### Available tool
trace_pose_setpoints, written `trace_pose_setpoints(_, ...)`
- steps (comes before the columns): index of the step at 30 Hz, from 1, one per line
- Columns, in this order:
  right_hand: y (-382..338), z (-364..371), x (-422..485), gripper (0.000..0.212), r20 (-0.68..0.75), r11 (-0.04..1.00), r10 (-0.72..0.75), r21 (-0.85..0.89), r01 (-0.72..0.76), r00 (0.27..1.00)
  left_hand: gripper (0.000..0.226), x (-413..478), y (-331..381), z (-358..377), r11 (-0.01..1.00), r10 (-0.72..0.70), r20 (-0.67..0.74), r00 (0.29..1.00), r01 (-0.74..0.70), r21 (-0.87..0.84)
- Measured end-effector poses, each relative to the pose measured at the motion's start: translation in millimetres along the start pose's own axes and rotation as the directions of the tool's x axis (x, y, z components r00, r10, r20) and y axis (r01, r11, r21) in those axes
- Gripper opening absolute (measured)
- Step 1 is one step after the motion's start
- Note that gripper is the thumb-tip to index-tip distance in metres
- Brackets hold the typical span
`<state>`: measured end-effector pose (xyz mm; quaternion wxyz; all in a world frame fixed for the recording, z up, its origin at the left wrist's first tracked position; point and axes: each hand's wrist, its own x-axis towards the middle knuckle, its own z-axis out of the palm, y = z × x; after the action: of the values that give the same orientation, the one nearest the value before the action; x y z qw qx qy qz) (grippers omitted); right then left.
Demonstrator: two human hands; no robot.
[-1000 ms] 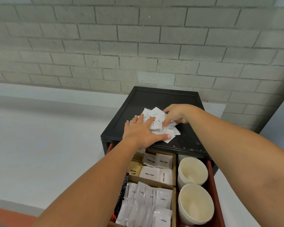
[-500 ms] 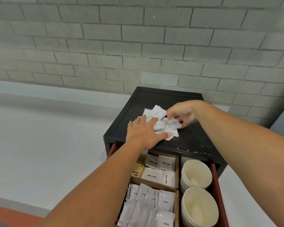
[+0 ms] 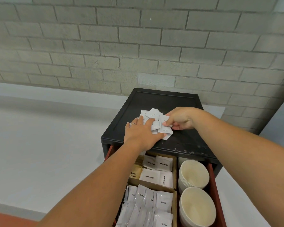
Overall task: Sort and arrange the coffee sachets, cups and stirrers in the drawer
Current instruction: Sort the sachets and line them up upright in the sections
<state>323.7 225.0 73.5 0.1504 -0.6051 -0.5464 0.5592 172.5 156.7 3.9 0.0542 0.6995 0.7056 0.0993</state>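
White desk [image 3: 39, 145] bore a black cabinet [image 3: 184, 140] with its drawer [image 3: 214, 185] open. Nearest in the drawer lay coffee sachets [image 3: 162, 202] left of stacked cups [image 3: 197, 208], with sugar sachets [image 3: 150, 176] behind. On the cabinet top, the left hand [image 3: 141, 135] pressed a sachet pile [image 3: 152, 114], grip spread flat. The right hand [image 3: 182, 118], grip pinching, held one sachet [image 3: 166, 130] at the pile's edge. A brick wall [image 3: 138, 46] stood beyond.
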Motion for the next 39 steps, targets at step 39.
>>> trace_pose_setpoints(39,2.7,7.4,0.3,0.067,-0.183,0.916,0.039,-0.386,-0.108,0.982,0.065,34.8,-14.2,-18.0,0.968,0.117,0.164,0.979,-0.076,-0.240)
